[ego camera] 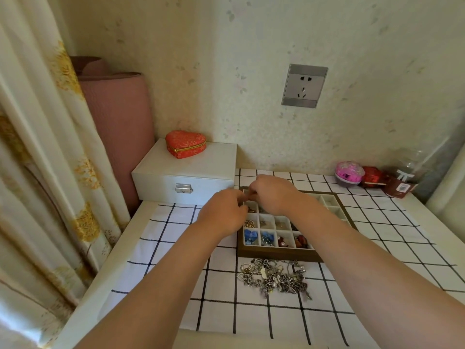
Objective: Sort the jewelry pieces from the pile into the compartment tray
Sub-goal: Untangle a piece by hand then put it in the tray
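A brown-rimmed compartment tray [276,255] lies on the checked cloth. Its near cells hold blue pieces, red pieces and small gold pieces. A tangled pile of silver chains and charms [274,277] lies just in front of the tray. My left hand [222,211] and my right hand [273,193] meet over the tray's far left corner, fingers pinched together on a small jewelry piece [251,196] between them. The piece is mostly hidden by the fingertips. My right forearm covers the tray's middle cells.
A white jewelry box [186,172] with a red heart-shaped case [185,143] on top stands at the back left. Pink and red small boxes [349,173] and a bottle sit at the back right. A curtain hangs along the left side.
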